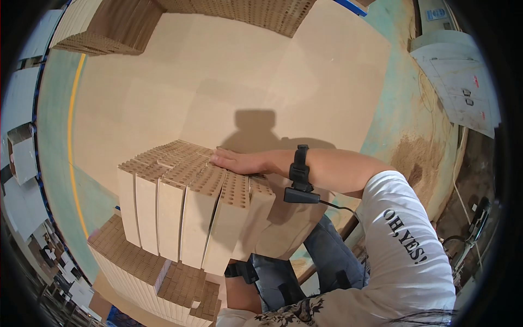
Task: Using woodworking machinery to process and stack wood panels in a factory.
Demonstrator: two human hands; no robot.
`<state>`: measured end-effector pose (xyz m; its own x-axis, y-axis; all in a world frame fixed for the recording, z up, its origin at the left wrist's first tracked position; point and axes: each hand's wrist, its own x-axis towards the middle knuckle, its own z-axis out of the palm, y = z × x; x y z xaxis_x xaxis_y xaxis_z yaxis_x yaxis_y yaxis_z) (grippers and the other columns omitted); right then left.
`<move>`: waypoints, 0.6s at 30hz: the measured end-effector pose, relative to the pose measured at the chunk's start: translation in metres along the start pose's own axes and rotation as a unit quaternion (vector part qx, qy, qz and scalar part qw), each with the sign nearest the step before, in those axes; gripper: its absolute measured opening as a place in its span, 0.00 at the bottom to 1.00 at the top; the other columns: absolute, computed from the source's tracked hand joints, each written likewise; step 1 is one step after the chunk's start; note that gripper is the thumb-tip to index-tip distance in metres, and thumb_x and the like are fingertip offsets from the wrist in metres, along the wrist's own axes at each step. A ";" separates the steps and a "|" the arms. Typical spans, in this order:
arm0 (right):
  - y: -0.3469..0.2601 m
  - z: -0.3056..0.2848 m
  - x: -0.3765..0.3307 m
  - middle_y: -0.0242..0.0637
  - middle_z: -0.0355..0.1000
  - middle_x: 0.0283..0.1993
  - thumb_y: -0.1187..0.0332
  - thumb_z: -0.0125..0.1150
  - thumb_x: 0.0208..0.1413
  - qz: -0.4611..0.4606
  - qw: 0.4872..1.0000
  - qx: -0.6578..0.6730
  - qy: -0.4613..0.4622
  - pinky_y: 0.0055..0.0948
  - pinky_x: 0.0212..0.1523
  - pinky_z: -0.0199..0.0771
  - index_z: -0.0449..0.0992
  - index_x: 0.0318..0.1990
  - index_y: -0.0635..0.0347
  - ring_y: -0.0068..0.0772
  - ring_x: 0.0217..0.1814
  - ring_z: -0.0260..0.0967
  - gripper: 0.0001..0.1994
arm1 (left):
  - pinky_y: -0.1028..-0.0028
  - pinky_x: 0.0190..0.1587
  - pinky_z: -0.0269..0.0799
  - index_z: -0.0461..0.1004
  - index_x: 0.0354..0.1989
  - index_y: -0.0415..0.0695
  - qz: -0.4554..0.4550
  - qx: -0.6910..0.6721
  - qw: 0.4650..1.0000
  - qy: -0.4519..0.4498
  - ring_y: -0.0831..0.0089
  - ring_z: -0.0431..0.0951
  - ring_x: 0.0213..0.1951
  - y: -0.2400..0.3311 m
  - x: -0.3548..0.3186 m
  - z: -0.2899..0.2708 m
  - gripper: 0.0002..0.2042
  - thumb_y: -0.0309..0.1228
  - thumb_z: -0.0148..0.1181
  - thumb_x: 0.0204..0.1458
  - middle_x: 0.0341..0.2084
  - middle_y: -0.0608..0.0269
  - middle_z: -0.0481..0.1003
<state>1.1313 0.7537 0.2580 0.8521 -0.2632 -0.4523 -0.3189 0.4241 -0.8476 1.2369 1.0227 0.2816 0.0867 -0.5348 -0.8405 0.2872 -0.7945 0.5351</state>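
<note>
Fingers (223, 159) of the right hand (239, 162) lie close together across the far right part of the top of a group of pale panels (197, 220); whether they clamp the edge or only press on it, I cannot tell. The left hand is hidden: its forearm (242, 294) rises at the near side, wearing a black strap (243, 271), and passes out of sight behind the panels, so I cannot tell how those fingers stand. The panels stand side by side in front of the person, slightly fanned, with narrow gaps between some of them, their brown upper edges pierced by rows of round holes. Whether their lower ends rest on anything is hidden. Near and to the left is a lower stack of similar panels (128, 246), also with holed edges. Beyond the hands spreads a wide tan board (218, 71), crossed by a dark shadow (256, 121). At its far left corner stands another stack (109, 27), and a long row of holed pieces (245, 16) runs along the far side. A yellow line (71, 136) marks the green floor (57, 109) on the left. On the right are brown dust (417, 158) and a pale cabinet (463, 76). Around the right forearm sits a black band (299, 169) with a small black device (301, 195) and a cable.
</note>
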 end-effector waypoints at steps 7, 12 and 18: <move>0.025 0.007 0.017 0.52 0.39 0.66 0.37 0.25 0.56 -0.019 0.999 -0.040 0.017 0.45 0.67 0.33 0.46 0.63 0.61 0.48 0.70 0.31 0.39 | 0.65 0.58 0.57 0.54 0.60 0.44 -0.013 0.022 1.000 -0.003 0.63 0.60 0.58 0.002 0.004 -0.002 0.28 0.51 0.37 0.57 0.58 0.57 0.59; 0.003 -0.006 -0.029 0.42 0.37 0.69 0.40 0.26 0.58 0.081 0.950 0.284 0.097 0.40 0.68 0.33 0.39 0.66 0.57 0.37 0.72 0.29 0.36 | 0.66 0.58 0.58 0.54 0.60 0.44 0.000 0.040 0.999 0.013 0.63 0.60 0.58 0.012 0.006 -0.007 0.28 0.51 0.37 0.57 0.58 0.58 0.59; 0.100 0.140 -0.071 0.39 0.41 0.69 0.40 0.27 0.59 -0.053 0.775 0.478 0.410 0.36 0.66 0.39 0.44 0.66 0.55 0.33 0.70 0.37 0.35 | 0.66 0.58 0.58 0.55 0.60 0.43 0.081 0.068 0.980 0.167 0.63 0.60 0.57 0.050 0.008 -0.078 0.28 0.50 0.38 0.57 0.57 0.58 0.59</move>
<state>1.0969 0.9365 0.2443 0.1782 -0.6373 -0.7497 0.5216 0.7073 -0.4772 1.3264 1.0009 0.2952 0.4350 -0.5501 -0.7128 0.1169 -0.7505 0.6505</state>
